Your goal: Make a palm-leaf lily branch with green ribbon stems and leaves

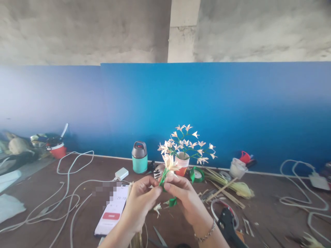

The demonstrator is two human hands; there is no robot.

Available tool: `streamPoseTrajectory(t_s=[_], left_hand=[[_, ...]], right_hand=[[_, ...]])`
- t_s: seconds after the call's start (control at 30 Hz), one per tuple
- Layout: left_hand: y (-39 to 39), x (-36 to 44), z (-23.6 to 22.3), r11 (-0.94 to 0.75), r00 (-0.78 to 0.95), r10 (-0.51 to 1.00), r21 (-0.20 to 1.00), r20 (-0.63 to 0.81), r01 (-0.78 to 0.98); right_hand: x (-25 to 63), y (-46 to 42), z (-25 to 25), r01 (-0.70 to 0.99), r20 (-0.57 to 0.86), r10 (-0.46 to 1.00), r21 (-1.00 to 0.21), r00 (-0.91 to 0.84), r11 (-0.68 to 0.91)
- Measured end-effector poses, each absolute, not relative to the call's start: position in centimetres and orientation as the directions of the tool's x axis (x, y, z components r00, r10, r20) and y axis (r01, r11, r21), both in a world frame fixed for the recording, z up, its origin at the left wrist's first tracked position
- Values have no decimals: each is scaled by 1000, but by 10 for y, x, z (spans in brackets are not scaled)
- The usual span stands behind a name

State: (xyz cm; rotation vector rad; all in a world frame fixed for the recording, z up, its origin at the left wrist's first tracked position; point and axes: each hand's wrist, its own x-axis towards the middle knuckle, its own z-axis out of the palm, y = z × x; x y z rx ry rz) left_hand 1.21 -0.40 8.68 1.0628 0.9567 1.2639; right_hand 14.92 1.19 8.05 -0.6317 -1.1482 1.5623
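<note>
My left hand and my right hand meet over the middle of the table, fingertips pinched together on the green stem of a pale artificial flower. The flower stands upright above my fingers, its cream petals spread. Below my right fingers hangs a bit of green tape. Just behind, a red and white paper cup holds several stems with small cream flowers. Beside that cup lies a roll of green tape. A loose small flower rests on the table under my hands.
A phone lies left of my hands, with white cables beyond. A teal flask stands behind. To the right are dried husks, a black glue gun and a white cup. Scissors lie in front.
</note>
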Motion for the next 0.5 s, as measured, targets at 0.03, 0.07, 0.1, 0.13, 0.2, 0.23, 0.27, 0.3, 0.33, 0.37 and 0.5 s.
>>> streamPoseTrajectory(t_s=[0.03, 0.07, 0.1, 0.13, 0.2, 0.23, 0.27, 0.3, 0.33, 0.37, 0.5], left_hand=[[-4, 12, 87, 42, 107, 994, 951, -9, -307], [-4, 11, 87, 75, 133, 991, 935, -31, -346], [-4, 11, 87, 104, 158, 986, 922, -48, -372], [-4, 11, 87, 133, 182, 981, 911, -66, -389], [-4, 11, 87, 182, 216, 971, 897, -101, -403], [-4, 11, 87, 198, 223, 968, 893, -113, -405], [-4, 10, 87, 203, 224, 967, 890, -118, -409], [-4, 10, 86, 200, 219, 969, 888, -116, -414], [-3, 10, 86, 191, 211, 971, 887, -110, -420], [-3, 10, 86, 179, 201, 974, 886, -100, -428], [-3, 11, 86, 143, 157, 985, 872, -77, -469]], right_hand=[[149, 12, 80, -438, 156, 935, -899, -319, 1], [149, 12, 80, -447, 154, 933, -895, -326, -8], [148, 12, 80, -454, 151, 931, -891, -332, -18], [148, 13, 80, -457, 146, 931, -889, -333, -24], [147, 12, 81, -454, 134, 940, -891, -313, -25], [147, 12, 82, -442, 127, 944, -897, -303, -21], [147, 11, 83, -424, 123, 946, -905, -300, -17], [147, 11, 84, -405, 118, 946, -914, -302, -15], [148, 10, 85, -388, 114, 946, -922, -303, -13], [148, 10, 86, -373, 109, 947, -928, -303, -13], [149, 8, 88, -360, 100, 955, -933, -278, -7]])
